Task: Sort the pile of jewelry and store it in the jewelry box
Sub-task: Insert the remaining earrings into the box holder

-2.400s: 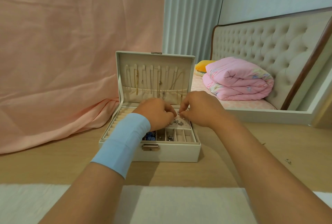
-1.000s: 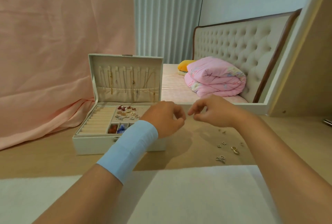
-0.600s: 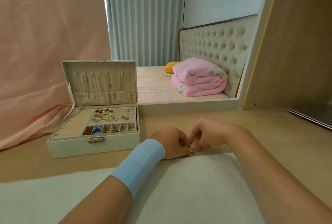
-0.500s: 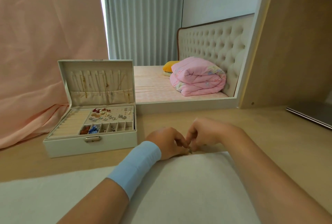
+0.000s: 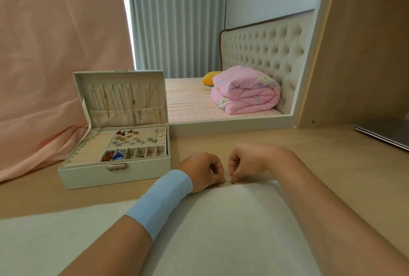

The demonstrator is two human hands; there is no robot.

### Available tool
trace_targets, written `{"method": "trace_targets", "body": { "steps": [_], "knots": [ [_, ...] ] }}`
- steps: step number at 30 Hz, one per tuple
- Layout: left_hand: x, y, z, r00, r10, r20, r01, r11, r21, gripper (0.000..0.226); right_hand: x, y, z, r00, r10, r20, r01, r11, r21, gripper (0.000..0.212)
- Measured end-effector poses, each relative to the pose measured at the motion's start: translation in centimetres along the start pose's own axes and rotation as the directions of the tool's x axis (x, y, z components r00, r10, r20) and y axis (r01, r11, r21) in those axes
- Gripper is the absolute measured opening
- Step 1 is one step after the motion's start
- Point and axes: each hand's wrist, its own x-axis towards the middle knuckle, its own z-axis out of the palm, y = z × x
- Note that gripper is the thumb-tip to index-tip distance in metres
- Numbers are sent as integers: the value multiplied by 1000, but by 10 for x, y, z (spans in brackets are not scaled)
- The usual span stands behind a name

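The white jewelry box (image 5: pixel 93 173) stands open at the left on the wooden table, necklaces hanging in its lid, several earrings on its pad and small pieces in its front compartments. To its right, at the far edge of the white cloth (image 5: pixel 221 227), my left hand (image 5: pixel 201 171) and my right hand (image 5: pixel 245 161) meet with curled fingers. My right fingertips pinch a small metal earring (image 5: pixel 231 181) just above the table. My left fingertips pinch close beside it; what they hold is too small to make out.
A mirror frame (image 5: pixel 232 122) runs along the back of the table, reflecting a bed and a pink quilt. Pink fabric (image 5: pixel 55 54) hangs behind the box. A grey metal-edged object (image 5: pixel 385 136) lies at the far right.
Both hands left the jewelry box, moved right and came down to the table at the cloth's edge. There they closed on a small piece of jewelry.
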Motion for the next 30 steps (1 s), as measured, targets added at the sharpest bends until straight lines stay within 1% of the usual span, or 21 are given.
{"method": "trace_targets", "body": {
  "steps": [2, 5, 9, 14, 16, 20, 22, 25, 30],
  "knots": [
    [-1, -1, -2, 1000, 1, -11, -1, 1000, -17, 12, 0, -3, 2, 999, -10, -35, 11, 1000, 25, 6],
    [-3, -2, -4, 1000, 4, -12, -4, 1000, -8, 10, 0, -10, 7, 998, -39, -47, 42, 996, 73, 9],
    [-6, -3, -17, 1000, -4, -21, 5, 1000, 19, 13, 4, -15, 12, 991, -85, -107, 104, 976, 191, 8],
    [-17, -15, -65, 998, -18, -68, 22, 999, 49, 8, 4, -31, 5, 963, -153, -224, 229, 900, 371, 12],
    [-24, -27, -85, 994, -39, -101, 41, 999, 14, 7, 3, -40, 3, 947, -171, -272, 277, 862, 425, 11],
    [-36, -57, -111, 975, -103, -197, 94, 994, -54, 13, 9, -64, 1, 908, -185, -376, 365, 791, 491, 12],
    [-40, -70, -117, 966, -137, -219, 120, 989, -89, 13, 16, -77, -1, 891, -187, -414, 397, 763, 510, 12],
    [-42, -80, -119, 961, -165, -223, 141, 983, -120, 10, 28, -96, -2, 861, -196, -470, 438, 756, 486, 8],
    [-40, -88, -119, 957, -194, -213, 180, 980, -84, 7, 53, -120, 2, 858, -203, -472, 446, 751, 487, 8]
  ]
}}
